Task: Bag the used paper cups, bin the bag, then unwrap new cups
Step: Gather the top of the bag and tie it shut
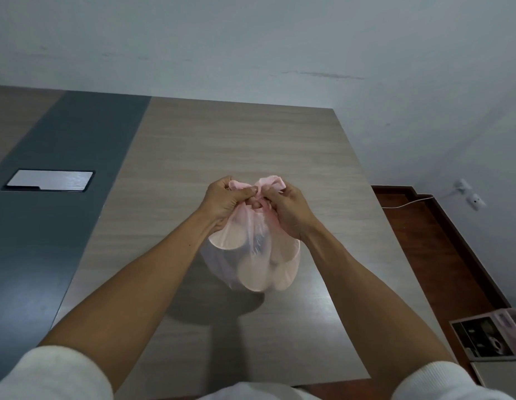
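**Bag of cups being tied shut over the worktop**

The wood-grain worktop takes up most of the view, with a dark grey band down its left side holding a flush rectangular cover plate. There's no bin in sight from here, nor any wrapped new cups.

Above the middle of the worktop hangs a thin pink plastic bag, held up in the air so its weight pulls the neck narrow and leaves the handles free to work. Rounded shapes press against the film, which I take to be the used paper cups.

The left hand pinches one handle and the right hand pinches the other. Both are close together at the neck, where the handles cross in what looks like a knot being drawn tight.
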The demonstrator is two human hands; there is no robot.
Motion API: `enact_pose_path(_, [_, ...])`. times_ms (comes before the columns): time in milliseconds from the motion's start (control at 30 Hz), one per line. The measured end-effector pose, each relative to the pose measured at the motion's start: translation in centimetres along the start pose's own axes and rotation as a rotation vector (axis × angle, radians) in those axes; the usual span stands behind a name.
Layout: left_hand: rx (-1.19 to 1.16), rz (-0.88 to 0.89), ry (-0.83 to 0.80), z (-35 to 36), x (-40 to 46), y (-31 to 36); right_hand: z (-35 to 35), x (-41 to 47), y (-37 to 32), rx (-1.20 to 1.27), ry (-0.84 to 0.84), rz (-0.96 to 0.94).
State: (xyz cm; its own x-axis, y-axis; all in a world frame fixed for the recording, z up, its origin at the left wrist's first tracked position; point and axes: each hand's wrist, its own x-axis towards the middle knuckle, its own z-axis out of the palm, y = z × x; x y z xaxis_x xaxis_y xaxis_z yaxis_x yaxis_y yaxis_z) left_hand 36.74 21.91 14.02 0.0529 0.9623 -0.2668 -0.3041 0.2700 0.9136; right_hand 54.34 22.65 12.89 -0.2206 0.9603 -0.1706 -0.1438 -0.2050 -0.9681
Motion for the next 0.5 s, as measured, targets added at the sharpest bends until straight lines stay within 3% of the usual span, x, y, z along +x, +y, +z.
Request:
enact_pose_path(67, [0.129,0.073,-0.002,0.7,-0.5,-0.3,-0.1,0.0,0.6,-0.116,0.171,-0.035])
enact_pose_path(167, [0.501,0.292,-0.052,1.2,-0.9,-0.7,0.5,0.1,0.1,-0.151,0.322,0.009])
enact_pose_path(333, [1.032,0.669,-0.190,0.8,-0.9,-0.9,0.3,0.7,-0.6,-0.196,0.356,0.120])
enact_pose_path(400, [1.148,0.677,-0.111,1.2,-1.4,-0.9,0.4,0.5,-0.9,-0.196,0.350,0.101])
enact_pose_path(500, [1.011,0.403,0.020,1.6,-1.1,-0.7,0.5,-0.5,-1.3,-0.294,0.327,-0.041])
